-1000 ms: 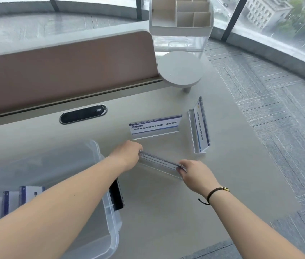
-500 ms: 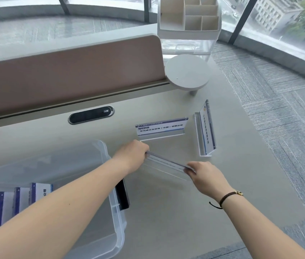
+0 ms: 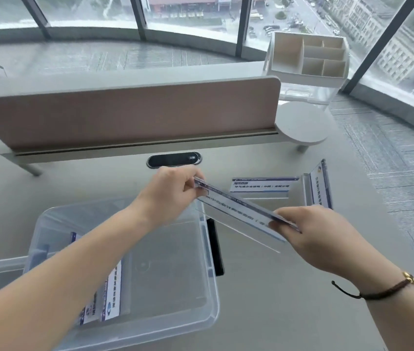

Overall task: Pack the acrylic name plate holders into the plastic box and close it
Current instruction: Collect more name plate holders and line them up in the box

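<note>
You hold one acrylic name plate holder (image 3: 245,210) by its two ends, lifted off the desk (image 3: 264,300) just beyond the plastic box (image 3: 208,252), over the box's far right corner. Your left hand (image 3: 173,191) pinches the far end, thumb and fingers curled over the top edge; your right hand (image 3: 312,236) grips the near end, fingers wrapped round it. The risk from here is a slip: the acrylic looks smooth and you hold it only at the tips, so a loosened pinch on either side would likely drop one end onto the box rim. It could also knock the holders already standing inside the box at its left side (image 3: 110,292) if you lower it askew, or sit too high for the lid to close. The holder's long axis runs diagonally, from the end above the box's far right corner out and toward you, away from the box's right wall, with the printed face turned up toward you. Two more holders wait on the desk beyond the box to its right, one (image 3: 261,184) facing you, the other (image 3: 318,183) set crosswise beside it.
</note>
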The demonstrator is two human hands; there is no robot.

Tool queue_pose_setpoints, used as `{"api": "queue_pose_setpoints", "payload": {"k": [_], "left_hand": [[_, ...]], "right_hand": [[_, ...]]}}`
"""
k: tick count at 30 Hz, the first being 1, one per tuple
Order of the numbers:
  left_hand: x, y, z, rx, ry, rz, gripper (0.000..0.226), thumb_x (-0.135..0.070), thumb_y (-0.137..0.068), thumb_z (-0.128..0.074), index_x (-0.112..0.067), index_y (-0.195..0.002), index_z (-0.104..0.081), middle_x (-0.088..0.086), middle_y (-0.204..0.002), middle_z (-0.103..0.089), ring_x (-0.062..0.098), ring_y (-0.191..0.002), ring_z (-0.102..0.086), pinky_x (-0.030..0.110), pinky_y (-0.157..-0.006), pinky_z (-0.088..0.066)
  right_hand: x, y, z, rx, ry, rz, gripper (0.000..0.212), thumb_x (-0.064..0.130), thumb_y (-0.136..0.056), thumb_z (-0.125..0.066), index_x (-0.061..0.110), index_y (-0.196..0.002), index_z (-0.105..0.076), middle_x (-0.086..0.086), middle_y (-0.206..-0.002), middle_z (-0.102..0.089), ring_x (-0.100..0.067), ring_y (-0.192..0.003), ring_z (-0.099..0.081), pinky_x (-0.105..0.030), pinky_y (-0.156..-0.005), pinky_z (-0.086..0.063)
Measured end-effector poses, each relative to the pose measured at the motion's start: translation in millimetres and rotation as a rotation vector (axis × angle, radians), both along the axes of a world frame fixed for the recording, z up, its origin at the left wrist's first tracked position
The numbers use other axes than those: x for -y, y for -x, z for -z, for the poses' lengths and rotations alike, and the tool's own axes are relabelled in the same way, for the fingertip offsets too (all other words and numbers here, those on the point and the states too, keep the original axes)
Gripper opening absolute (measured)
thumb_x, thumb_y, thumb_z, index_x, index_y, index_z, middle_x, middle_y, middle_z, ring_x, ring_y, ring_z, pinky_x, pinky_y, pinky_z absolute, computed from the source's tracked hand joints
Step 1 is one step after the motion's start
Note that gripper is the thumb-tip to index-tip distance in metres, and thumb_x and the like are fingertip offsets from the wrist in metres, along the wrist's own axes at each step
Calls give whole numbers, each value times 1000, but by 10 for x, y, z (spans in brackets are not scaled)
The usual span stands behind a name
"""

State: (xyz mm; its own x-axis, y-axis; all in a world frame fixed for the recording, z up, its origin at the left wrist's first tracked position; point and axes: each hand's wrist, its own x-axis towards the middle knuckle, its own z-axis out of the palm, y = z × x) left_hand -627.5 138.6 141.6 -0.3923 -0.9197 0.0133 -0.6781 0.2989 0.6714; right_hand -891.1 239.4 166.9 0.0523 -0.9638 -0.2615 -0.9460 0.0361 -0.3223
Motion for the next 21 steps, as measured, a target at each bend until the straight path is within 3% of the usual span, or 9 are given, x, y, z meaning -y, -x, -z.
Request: {"api": "queue_pose_setpoints", "payload": {"k": [5,8,11,16,21], "left_hand": [[-14,-723,-206,-20,-39,-49,10,-19,-81,-79,-23,-85,-71,-4,-74,-74,20,-64,-59,29,-65,-48],[-24,-1057,-220,16,-81,-32,10,-16,-81,-80,-20,-85,-71,-3,-70,-72,9,-53,-50,16,-54,-40],[-31,-1397,-163,70,-115,-16,12,-14,-81,-79,-21,-86,-70,-6,-71,-71,0,-55,-54,10,-58,-40],[-4,-1743,130,162,-216,-5,15,-9,-82,-70,-24,-86,-70,-3,-80,-74,16,-76,-69,34,-76,-56],[32,-1782,514,318,-296,81,18,-9,-87,-56,-21,-93,-68,-3,-93,-71,18,-86,-66,40,-82,-56]], "right_hand": [[-32,-733,-212,71,18,-84,35,49,-96,-44,16,-83,-48,-5,-62,-51,-25,-63,-50,-32,-58,-45],[-105,-1115,-165,130,-7,-93,30,46,-95,-45,18,-88,-54,4,-58,-56,-20,-60,-49,-29,-60,-45],[-169,-1530,-43,161,-16,-101,35,46,-94,-46,15,-78,-46,-3,-61,-53,-25,-64,-49,-34,-63,-47],[-278,-2037,362,164,-66,-97,37,41,-94,-45,12,-73,-38,-4,-60,-48,-26,-63,-45,-36,-59,-43],[-371,-2303,882,158,-177,-28,37,32,-93,-46,13,-64,-33,-3,-56,-42,-19,-53,-36,-31,-48,-28]]}}
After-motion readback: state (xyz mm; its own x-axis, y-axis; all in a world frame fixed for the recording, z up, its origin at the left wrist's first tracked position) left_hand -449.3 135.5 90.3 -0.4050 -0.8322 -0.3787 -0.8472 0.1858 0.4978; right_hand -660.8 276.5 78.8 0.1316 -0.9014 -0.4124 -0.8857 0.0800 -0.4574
